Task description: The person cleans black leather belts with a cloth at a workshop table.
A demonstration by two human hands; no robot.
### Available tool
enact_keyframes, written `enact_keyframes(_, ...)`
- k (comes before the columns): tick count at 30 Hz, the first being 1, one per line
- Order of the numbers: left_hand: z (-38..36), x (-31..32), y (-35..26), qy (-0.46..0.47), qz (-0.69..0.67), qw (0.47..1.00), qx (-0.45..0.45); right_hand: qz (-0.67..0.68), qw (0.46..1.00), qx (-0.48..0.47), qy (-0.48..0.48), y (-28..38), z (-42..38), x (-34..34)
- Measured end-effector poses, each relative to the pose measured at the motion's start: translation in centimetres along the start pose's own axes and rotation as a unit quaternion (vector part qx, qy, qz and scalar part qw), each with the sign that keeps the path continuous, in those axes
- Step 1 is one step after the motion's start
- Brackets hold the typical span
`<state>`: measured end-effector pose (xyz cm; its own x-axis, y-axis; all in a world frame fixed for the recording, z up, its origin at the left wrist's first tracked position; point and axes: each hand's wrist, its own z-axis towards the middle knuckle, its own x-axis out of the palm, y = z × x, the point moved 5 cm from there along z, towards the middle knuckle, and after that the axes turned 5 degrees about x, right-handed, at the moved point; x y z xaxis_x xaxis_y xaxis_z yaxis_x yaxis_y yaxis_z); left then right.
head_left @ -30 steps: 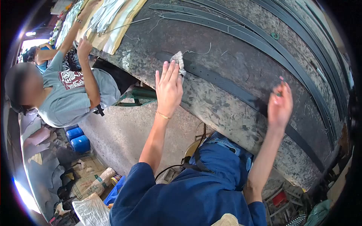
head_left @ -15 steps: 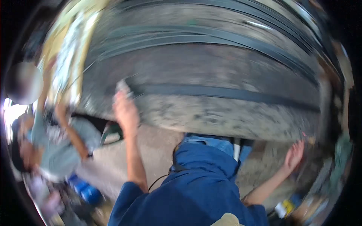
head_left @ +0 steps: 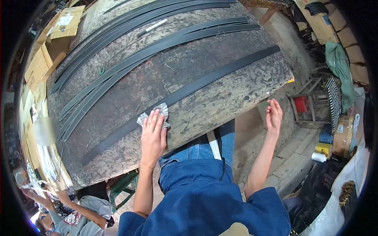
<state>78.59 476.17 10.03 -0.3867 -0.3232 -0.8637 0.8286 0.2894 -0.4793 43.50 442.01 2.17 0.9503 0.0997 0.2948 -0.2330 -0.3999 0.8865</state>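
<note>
My left hand (head_left: 153,135) presses a crumpled whitish cloth (head_left: 162,112) down onto a long dark strap (head_left: 204,82), its fingers lying over the cloth. The strap, shaped like a belt, runs diagonally along the near side of the worn, stained table (head_left: 220,106). A row of small holes shows toward its lower left end. Off the table's right front edge, my right hand (head_left: 273,115) hangs in the air with its fingers loosely curled, and I see nothing in it.
More dark straps (head_left: 157,49) lie across the table beyond, with a white stick (head_left: 156,25) and loose threads. Cardboard (head_left: 39,67) lines the left side. A co-worker (head_left: 84,212) sits at lower left. At right are a wooden stool frame (head_left: 311,98) and boxes (head_left: 343,133).
The view has turned and sharpened from blur, so the table and straps now slant up to the right. My left hand stays on the cloth; my right hand appears higher.
</note>
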Motion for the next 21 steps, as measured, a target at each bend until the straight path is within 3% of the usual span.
enact_keyframes(3,0.6,0.4,-0.5,-0.009,0.028,1.000,-0.005,0.071,0.994,-0.081,-0.033,1.6,-1.4,0.6)
enact_keyframes(5,0.6,0.7,-0.4,-0.009,0.037,0.999,-0.006,-0.053,0.965,-0.238,-0.098,3.2,-2.8,0.9)
enact_keyframes(6,0.7,0.7,-0.5,-0.012,0.040,0.999,0.000,-0.152,0.937,-0.276,-0.149,3.5,-3.2,1.0)
enact_keyframes(7,0.6,0.6,-0.4,-0.016,0.045,0.999,0.003,-0.153,0.939,-0.273,-0.143,3.6,-3.5,1.6)
enact_keyframes(8,0.6,0.6,-0.3,-0.017,0.051,0.999,0.005,-0.344,0.866,-0.351,-0.094,4.3,-4.4,3.8)
enact_keyframes(9,0.6,0.6,-0.3,-0.012,0.057,0.998,-0.001,-0.514,0.749,-0.416,-0.037,3.9,-5.2,6.1)
enact_keyframes(10,0.6,0.7,-0.4,-0.010,0.058,0.998,-0.004,-0.510,0.768,-0.387,-0.018,3.0,-5.0,6.1)
enact_keyframes(12,1.0,0.5,-0.7,-0.005,0.050,0.999,-0.003,-0.532,0.716,-0.450,-0.041,4.9,-6.9,8.0)
enact_keyframes(14,0.4,0.1,-0.7,-0.008,0.050,0.999,-0.004,-0.497,0.724,-0.456,-0.147,6.2,-7.7,9.3)
enact_keyframes(16,-0.7,0.1,0.0,-0.014,0.071,0.997,-0.002,-0.297,0.858,-0.389,-0.155,4.9,-5.9,10.5)
enact_keyframes(17,-1.2,0.1,0.4,-0.014,0.080,0.997,0.006,-0.237,0.909,-0.318,-0.125,4.1,-4.8,11.7)
enact_keyframes(21,-5.7,-2.1,3.3,-0.018,0.083,0.994,-0.065,-0.119,0.957,-0.258,0.050,-0.2,-3.4,21.8)
